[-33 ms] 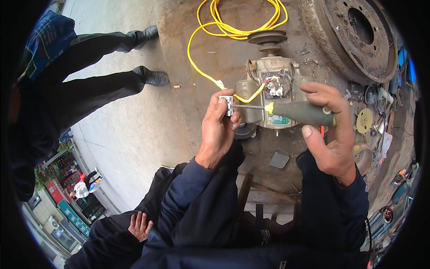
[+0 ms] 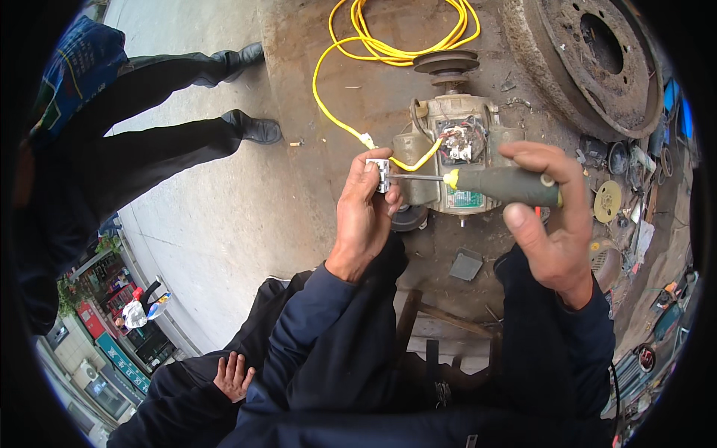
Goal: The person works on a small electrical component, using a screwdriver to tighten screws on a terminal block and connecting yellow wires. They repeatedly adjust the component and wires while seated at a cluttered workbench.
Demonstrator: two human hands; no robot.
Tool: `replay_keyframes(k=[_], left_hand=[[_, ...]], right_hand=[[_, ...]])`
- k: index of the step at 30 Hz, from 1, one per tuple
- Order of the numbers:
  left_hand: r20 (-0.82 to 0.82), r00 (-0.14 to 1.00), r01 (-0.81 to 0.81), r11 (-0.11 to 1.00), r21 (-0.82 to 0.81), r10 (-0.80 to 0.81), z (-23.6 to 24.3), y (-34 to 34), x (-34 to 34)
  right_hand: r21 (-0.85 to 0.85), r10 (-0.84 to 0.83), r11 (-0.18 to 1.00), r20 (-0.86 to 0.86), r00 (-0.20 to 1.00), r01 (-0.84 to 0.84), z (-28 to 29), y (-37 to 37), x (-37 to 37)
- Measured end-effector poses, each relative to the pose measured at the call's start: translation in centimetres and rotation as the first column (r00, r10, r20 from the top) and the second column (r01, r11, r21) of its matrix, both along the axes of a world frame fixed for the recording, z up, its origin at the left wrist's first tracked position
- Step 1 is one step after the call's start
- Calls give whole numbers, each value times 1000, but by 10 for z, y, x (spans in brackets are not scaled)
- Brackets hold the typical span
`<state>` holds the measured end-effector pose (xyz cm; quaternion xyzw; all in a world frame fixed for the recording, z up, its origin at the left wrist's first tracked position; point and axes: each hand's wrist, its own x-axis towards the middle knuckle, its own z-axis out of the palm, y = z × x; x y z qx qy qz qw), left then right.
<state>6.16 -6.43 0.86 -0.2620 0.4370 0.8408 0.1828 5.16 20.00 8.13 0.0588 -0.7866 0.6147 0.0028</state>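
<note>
My left hand [image 2: 360, 216] pinches a small white terminal block [image 2: 379, 175] between thumb and fingers. A screwdriver [image 2: 508, 186] with a dark green handle and yellow collar lies level, its shaft reaching the block's side. Around the handle's butt end curves my right hand [image 2: 556, 224], thumb and forefinger spread apart and the other fingers partly hidden. Beneath the screwdriver stands an electric motor [image 2: 418, 149] with its wiring box uncovered. A yellow cable [image 2: 321, 97] runs into that box, past my left fingertips.
A pulley [image 2: 446, 63] sits on the motor's far end. Beyond it lies coiled yellow cable. At far right rests a rusty wheel rim [image 2: 523, 45], with scattered parts and tools below. A flat grey plate [image 2: 466, 264] lies near my knees. Another person's shoes [image 2: 258, 128] are at left.
The screwdriver's collar and handle have shifted very slightly to the right, and my right thumb and fingers with them. My left hand and the terminal block look unmoved.
</note>
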Motion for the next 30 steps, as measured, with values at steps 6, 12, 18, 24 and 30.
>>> replay_keyframes(k=[6,12,18,24,30], left_hand=[[10,999,-36,999,17,36,1,-2,-2],[24,999,-26,999,37,25,1,-1,-4],[40,999,-18,999,51,16,-1,0,-1],[38,997,-65,991,121,61,-3,-6,-1],[56,995,-97,970,221,87,-7,-8,-4]], right_hand=[[42,80,996,-62,995,-78,-5,5,-2],[45,63,997,63,996,-65,-4,5,0],[-4,-24,1000,186,982,26,-2,3,3],[-53,94,994,16,995,-93,-3,5,4],[-133,10,991,67,998,-1,4,11,7]])
